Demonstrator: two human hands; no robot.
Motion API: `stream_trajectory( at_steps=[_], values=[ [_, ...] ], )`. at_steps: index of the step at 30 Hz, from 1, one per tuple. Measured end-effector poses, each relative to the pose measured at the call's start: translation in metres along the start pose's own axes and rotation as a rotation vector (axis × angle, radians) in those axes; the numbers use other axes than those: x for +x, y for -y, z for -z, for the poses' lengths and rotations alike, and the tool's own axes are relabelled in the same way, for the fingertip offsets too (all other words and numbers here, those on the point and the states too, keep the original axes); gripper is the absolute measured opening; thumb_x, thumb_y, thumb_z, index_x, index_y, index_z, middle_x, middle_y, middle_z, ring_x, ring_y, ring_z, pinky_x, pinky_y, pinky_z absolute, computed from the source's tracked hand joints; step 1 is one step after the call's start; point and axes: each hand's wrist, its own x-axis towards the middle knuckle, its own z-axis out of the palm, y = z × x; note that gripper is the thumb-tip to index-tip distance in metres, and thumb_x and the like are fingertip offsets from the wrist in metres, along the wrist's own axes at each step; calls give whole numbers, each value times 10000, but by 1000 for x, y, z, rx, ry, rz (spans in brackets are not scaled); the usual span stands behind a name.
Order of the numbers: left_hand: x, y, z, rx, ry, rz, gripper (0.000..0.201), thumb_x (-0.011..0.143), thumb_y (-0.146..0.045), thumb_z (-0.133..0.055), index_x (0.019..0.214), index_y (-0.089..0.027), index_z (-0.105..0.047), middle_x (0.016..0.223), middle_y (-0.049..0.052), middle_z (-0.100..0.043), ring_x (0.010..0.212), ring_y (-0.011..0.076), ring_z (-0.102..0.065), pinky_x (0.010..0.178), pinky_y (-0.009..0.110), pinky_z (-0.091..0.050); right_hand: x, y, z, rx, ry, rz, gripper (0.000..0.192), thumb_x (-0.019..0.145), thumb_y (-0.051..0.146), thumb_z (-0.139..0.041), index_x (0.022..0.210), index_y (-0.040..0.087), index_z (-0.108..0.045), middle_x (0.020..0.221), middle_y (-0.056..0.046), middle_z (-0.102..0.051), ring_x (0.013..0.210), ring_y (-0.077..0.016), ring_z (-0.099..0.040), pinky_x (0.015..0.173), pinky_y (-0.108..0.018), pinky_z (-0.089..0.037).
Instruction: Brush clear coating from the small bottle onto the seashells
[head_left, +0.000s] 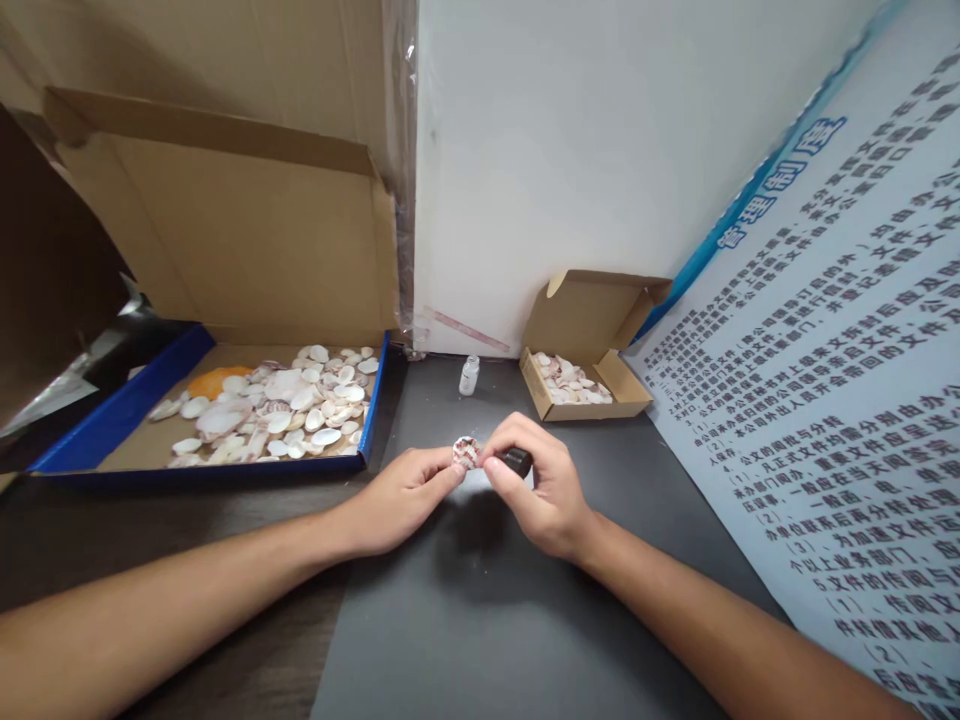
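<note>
I am pinching a small mottled seashell (466,452) between my left hand (405,497) fingertips, its face tilting up toward me, above the dark table (480,620) well in from its edges. My right hand (536,485) is clamping a black brush cap (517,461), touching the shell's right edge.

A dark table (480,620) is set against a white wall (600,150), with brown cardboard (225,60) placed at the left and a printed poster (847,400) leaned at the right.
</note>
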Motion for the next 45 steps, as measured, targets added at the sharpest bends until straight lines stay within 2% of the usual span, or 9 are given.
stream_trajectory(
  at_steps=[4, 11, 16, 25, 29, 33, 38, 42, 45],
  values=[
    [0, 1, 1, 1, 1, -7, 346, 933, -408, -352, 752, -157, -506, 757, 2, -512, 742, 151, -447, 715, 266, -391, -1, 2, 0, 62, 112, 32, 149, 868, 209, -551, 730, 186, -601, 683, -15, -581, 620, -139, -532, 595, -282, -432],
    [-1, 1, 0, -1, 4, 5, 386, 943, -453, -349, 749, -159, -507, 742, -2, -501, 719, 145, -433, 683, 257, -389, 4, 0, 3, -52, -67, -59, 103, 900, 231, -551, 817, 193, -598, 789, -22, -571, 692, -144, -538, 587, -268, -428],
    [0, 1, 0, -20, 6, -11, 378, 947, -438, -353, 800, -148, -546, 795, 14, -554, 774, 159, -477, 747, 273, -414, 0, 1, 0, -12, 78, -16, 126, 893, 221, -547, 781, 191, -597, 731, -16, -582, 644, -139, -533, 584, -277, -430],
    [0, 1, 0, -50, -29, -10, 361, 939, -441, -361, 705, -177, -436, 708, -13, -448, 686, 133, -389, 664, 250, -374, -2, -1, -4, -65, 18, 45, 138, 886, 184, -530, 749, 204, -537, 693, 1, -533, 616, -135, -491, 569, -279, -414],
    [0, 0, 1, -69, -17, -4, 367, 951, -423, -348, 683, -181, -413, 676, -29, -390, 641, 120, -349, 627, 243, -335, 0, -2, -1, -111, -112, 7, 130, 897, 188, -533, 768, 207, -526, 737, -2, -508, 649, -136, -478, 584, -280, -401],
    [0, -2, 1, -84, -29, -7, 337, 938, -398, -368, 694, -176, -442, 688, -22, -424, 669, 128, -380, 656, 248, -346, 0, -3, -1, -26, 45, 66, 136, 888, 176, -540, 755, 204, -528, 706, 7, -519, 638, -132, -479, 596, -281, -393],
    [-1, -2, 2, -69, -27, 21, 348, 947, -386, -376, 723, -163, -524, 677, -26, -451, 656, 125, -397, 657, 249, -344, 0, -6, 1, -58, -154, -33, 155, 911, 191, -523, 757, 203, -521, 714, 13, -479, 633, -128, -451, 590, -277, -366],
    [-1, -3, 2, -90, -60, 31, 356, 938, -413, -395, 729, -163, -538, 634, -37, -414, 626, 122, -372, 625, 241, -346, -1, -4, 0, 17, 31, 23, 161, 898, 196, -533, 736, 199, -534, 703, 11, -502, 626, -127, -465, 592, -275, -368],
    [-1, -4, 1, -101, -69, 53, 352, 933, -412, -403, 759, -157, -572, 619, -41, -398, 618, 120, -370, 616, 235, -345, -2, -6, -1, -16, -72, -62, 171, 909, 212, -532, 738, 198, -533, 700, 18, -497, 622, -121, -456, 586, -265, -357]
  ],
)
